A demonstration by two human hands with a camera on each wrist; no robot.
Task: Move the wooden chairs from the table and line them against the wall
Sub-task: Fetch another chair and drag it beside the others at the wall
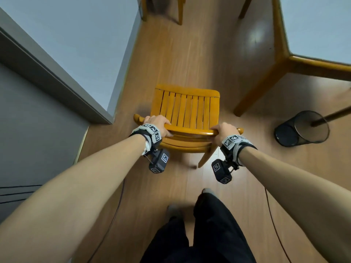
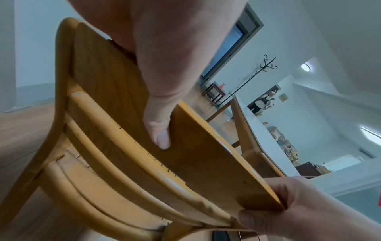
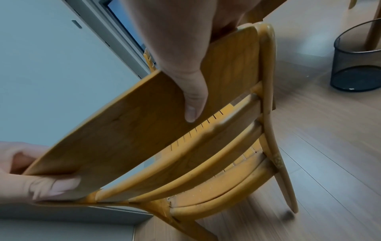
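Note:
A yellow-brown wooden chair (image 1: pixel 187 109) with a slatted seat stands in front of me on the wood floor, its back toward me. My left hand (image 1: pixel 158 123) grips the left end of the top backrest rail and my right hand (image 1: pixel 223 130) grips the right end. In the left wrist view the left thumb (image 2: pixel 159 130) presses on the rail's rear face of the chair (image 2: pixel 128 146); my right hand (image 2: pixel 299 203) shows at the far end. The right wrist view shows the right thumb (image 3: pixel 192 101) on the chair (image 3: pixel 134 130), with my left hand (image 3: pixel 31 176) at the other end.
A grey-blue wall (image 1: pixel 79 40) with a grey door frame (image 1: pixel 47 73) runs along the left. Another chair's legs (image 1: pixel 179 10) stand ahead by the wall. The wooden-framed table (image 1: pixel 284 59) is at the right, a black mesh bin (image 1: pixel 302 128) beside its leg. Cables trail on the floor.

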